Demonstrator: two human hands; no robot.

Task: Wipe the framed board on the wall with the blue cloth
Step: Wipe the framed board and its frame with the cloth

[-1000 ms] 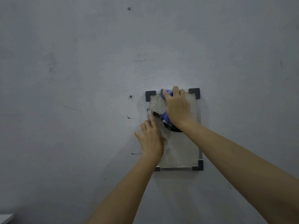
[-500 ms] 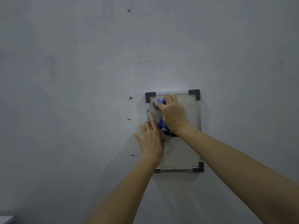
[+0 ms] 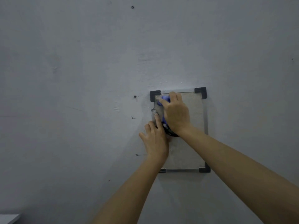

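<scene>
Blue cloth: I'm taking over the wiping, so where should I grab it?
Probably pinch the blue cloth at the bunch poking past the fingertips of the right hand, coming from the upper left; the palm covers the rest against the board.

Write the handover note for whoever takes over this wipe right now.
Right grip: holds the bunched blue cloth, pressed on the framed board near its top left corner.
Left grip: open, fingers flat against the board's left edge, forefinger pointing up.
Done: wiping is under way; how much is clean cannot be told.
To do: likely the right side and lower half.
</scene>
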